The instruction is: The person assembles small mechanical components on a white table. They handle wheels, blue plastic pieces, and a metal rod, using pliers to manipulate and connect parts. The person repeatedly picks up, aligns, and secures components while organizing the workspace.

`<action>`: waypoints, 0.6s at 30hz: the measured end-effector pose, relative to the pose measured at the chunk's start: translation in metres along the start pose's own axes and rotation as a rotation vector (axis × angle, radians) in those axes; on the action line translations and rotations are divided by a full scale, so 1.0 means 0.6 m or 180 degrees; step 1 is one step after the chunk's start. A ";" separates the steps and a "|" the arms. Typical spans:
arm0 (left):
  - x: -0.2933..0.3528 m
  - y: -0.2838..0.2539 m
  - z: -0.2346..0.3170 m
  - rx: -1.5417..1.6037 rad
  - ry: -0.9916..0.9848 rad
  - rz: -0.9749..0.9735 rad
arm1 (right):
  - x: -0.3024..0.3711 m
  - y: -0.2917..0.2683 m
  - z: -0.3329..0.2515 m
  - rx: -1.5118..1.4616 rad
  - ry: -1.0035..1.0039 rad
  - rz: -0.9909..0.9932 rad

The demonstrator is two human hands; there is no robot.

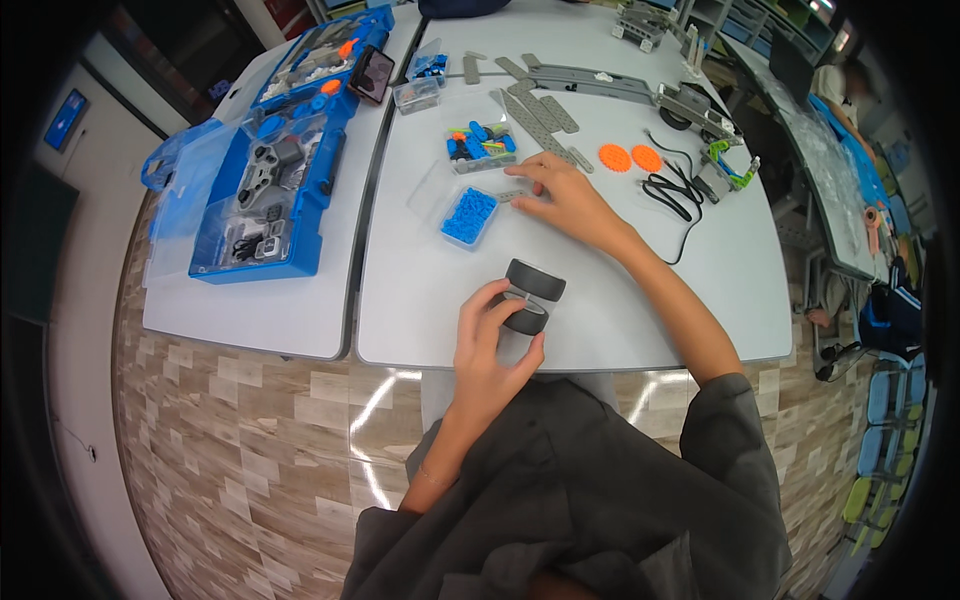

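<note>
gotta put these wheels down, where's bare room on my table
Bare room: left of your left hand, nearer you than the blue pins; and between your right forearm and the right edge of the table, nearer than the cable. Crowded: the far half, with grey beams, orange discs and parts box.

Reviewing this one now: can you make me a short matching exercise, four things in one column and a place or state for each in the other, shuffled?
Things
1. Black wheels
2. Small blue pieces
3. Toothed orange discs
4. Gray controller

Places and states
A. Lying flat, side by side
B. Inside a blue case toward the left of the picture
C. Held in the left hand
D. Heaped in a small clear box

Right pairs: 1-C, 2-D, 3-A, 4-B
</note>
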State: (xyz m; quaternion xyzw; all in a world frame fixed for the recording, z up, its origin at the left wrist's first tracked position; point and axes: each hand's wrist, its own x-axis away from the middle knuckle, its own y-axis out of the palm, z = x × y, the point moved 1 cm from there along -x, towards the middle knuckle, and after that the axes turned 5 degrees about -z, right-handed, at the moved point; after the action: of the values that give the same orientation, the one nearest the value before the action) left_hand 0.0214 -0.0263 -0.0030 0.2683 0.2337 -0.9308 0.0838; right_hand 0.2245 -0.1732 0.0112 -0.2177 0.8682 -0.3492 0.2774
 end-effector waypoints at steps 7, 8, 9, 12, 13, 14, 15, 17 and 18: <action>-0.004 -0.097 -0.020 -0.0617 -0.0073 0.0560 | 0.020 0.020 0.019 0.0174 0.0086 0.0171; -0.007 -0.114 -0.029 -0.0647 -0.0176 0.0685 | 0.024 0.016 0.019 0.0117 0.0169 0.0194; -0.011 -0.129 -0.039 -0.0724 -0.0227 0.0771 | 0.025 0.013 0.019 0.0061 0.0252 0.0219; -0.025 -0.163 -0.070 -0.0710 -0.0566 0.0881 | 0.021 0.009 0.025 -0.0115 0.0515 0.0366; -0.028 -0.170 -0.079 -0.0638 -0.0684 0.0825 | 0.019 0.009 0.027 -0.0174 0.0521 0.0367; -0.032 -0.175 -0.086 -0.0511 -0.0841 0.0787 | 0.018 0.009 0.029 -0.0232 0.0532 0.0368; -0.035 -0.179 -0.090 -0.0504 -0.0883 0.0712 | 0.017 0.010 0.031 -0.0269 0.0601 0.0374; -0.041 -0.184 -0.093 -0.0323 -0.1175 0.0595 | 0.017 0.012 0.032 -0.0300 0.0485 0.0435; -0.045 -0.186 -0.088 -0.0632 -0.0960 0.0579 | 0.018 0.013 0.032 -0.0288 0.0553 0.0428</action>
State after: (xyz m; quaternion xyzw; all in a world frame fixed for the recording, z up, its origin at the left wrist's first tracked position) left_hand 0.0370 0.0979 0.0154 0.1362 0.2839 -0.9214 0.2276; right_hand 0.2271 -0.1839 -0.0095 -0.1401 0.9165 -0.3078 0.2138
